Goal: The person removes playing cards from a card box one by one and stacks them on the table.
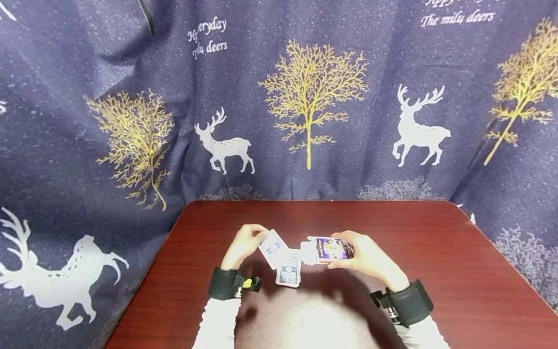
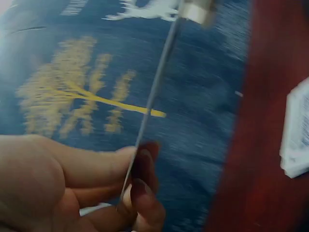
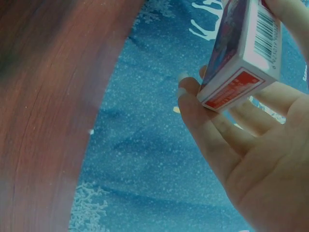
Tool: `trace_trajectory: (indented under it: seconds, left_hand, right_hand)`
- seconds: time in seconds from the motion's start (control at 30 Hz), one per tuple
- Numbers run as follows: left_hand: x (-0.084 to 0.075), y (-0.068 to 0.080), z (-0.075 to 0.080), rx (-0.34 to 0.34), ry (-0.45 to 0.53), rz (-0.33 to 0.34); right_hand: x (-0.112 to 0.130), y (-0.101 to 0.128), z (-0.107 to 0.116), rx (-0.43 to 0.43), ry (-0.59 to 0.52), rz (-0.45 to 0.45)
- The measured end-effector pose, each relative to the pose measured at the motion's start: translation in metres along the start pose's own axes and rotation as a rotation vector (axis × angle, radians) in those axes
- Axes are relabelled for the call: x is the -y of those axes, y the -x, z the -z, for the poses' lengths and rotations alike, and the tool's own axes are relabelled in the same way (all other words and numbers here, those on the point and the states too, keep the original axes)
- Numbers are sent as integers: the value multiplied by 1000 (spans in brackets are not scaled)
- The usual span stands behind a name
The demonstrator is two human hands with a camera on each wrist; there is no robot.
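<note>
Between the thumb and fingers of my left hand (image 1: 244, 245) is a blue-backed playing card (image 1: 272, 248), pinched by its outer side. It shows edge-on as a thin line in the left wrist view. A pile of playing cards (image 1: 288, 271), blue backs up, lies on the table just right of it, and the held card overlaps the pile in the head view. My right hand (image 1: 364, 254) grips a card box (image 1: 333, 249) by its sides. The box's white flap stands open toward the pile. In the right wrist view, the box (image 3: 234, 89) shows a barcode side and a red end.
The table (image 1: 244, 213) is dark red wood with rounded far corners. Behind it and at the left hangs a blue curtain (image 1: 357, 174) with white deer and yellow trees. A bright glare spot lies on the table's near part. Each wrist wears a black camera band (image 1: 224, 283).
</note>
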State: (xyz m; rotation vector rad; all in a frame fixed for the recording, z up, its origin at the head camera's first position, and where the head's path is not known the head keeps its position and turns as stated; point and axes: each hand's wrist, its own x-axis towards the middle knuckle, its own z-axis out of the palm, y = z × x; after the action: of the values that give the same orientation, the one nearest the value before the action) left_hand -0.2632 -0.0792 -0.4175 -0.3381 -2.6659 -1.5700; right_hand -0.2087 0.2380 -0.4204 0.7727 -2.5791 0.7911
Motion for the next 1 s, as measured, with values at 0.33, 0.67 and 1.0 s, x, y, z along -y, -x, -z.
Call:
trace_trajectory:
  seconds: [0.33, 0.67, 1.0]
  left_hand:
    - [29, -23, -45, 196, -250, -65]
    - [29, -29, -62, 70, -428, -115]
    - [20, -21, -68, 37, -443, -133]
  right_hand:
    - [-4, 6, 0, 24, -32, 9]
    - [-17, 8, -4, 58, -36, -38]
    - [-27, 12, -9, 106, -42, -86]
